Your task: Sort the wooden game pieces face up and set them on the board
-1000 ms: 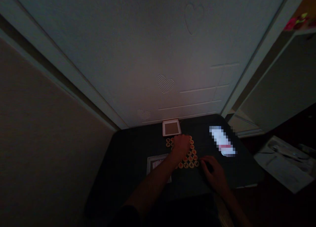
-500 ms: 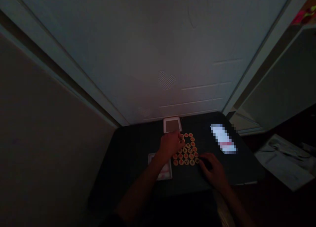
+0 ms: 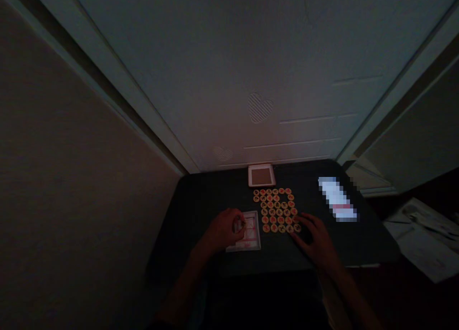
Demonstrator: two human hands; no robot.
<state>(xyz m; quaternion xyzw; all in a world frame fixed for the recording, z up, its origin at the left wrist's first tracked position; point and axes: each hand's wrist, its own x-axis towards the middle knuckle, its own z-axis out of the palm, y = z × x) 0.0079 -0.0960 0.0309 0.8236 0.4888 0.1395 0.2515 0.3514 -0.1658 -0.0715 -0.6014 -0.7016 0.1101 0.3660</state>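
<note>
Rows of round, pale Chinese chess pieces (image 3: 279,212) with red and dark marks lie flat on the dark table, with a gap near the top right of the block. My left hand (image 3: 221,232) is over a shallow white tray (image 3: 258,246), left of the pieces. Its thumb and fingers pinch what looks like one chess piece (image 3: 244,222), partly hidden by the fingers. My right hand (image 3: 317,239) rests at the lower right corner of the block, fingers apart, thumb and fingertips touching or close to the last pieces. Nothing shows inside its grasp.
A white box or lid with a brown inner panel (image 3: 261,177) stands at the table's back edge, by the wall. A bright, pixelated phone-like object (image 3: 337,199) lies to the right. Beyond the table's right side are white flat items (image 3: 419,244) lower down.
My left hand has moved from the upper left of the pieces back toward me, over the white tray. My right hand stays by the lower right corner, its fingers spread more. The view has shifted.
</note>
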